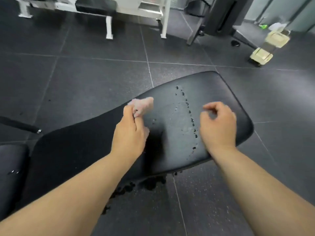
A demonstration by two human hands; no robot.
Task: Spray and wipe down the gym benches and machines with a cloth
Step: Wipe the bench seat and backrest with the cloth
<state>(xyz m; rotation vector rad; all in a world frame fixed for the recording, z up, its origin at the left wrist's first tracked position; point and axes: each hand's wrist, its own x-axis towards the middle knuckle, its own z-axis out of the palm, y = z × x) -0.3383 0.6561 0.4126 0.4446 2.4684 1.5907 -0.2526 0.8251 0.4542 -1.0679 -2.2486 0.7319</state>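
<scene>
On the gym floor (85,79), dark rubber tiles with pale joints, a black bench pad (221,92) runs diagonally from lower left to its rounded far end at upper right. A second black pad (12,160) sits just beside its near end at the left edge and carries a few drops. A white machine frame (163,17) stands well apart at the top of the view.

Both forearms reach over the bench pad from below. The left hand (131,133) is over the pad's left edge, its fingers closed round a bunched pink cloth (142,106) that sticks out beyond the fingers towards the far end. The cloth looks lifted or only lightly touching the pad. Contact cannot be confirmed.

The right hand (219,126) is over the right half of the pad with its fingers loosely curled. Nothing shows in it, though the fingertips are blurred. No spray bottle can be identified in view.

Between the hands lies a line of droplets (189,111) along the pad, with a thin wet film beside it. Dark wet spots (153,183) mark the floor under the pad's near edge.

Judgement: spraying of this pad is done and wiping is the step in hand. The cloth sits just left of the wet strip, well placed for a pass across it. The bunched grip gives a small contact face, so several passes are likely.
</scene>
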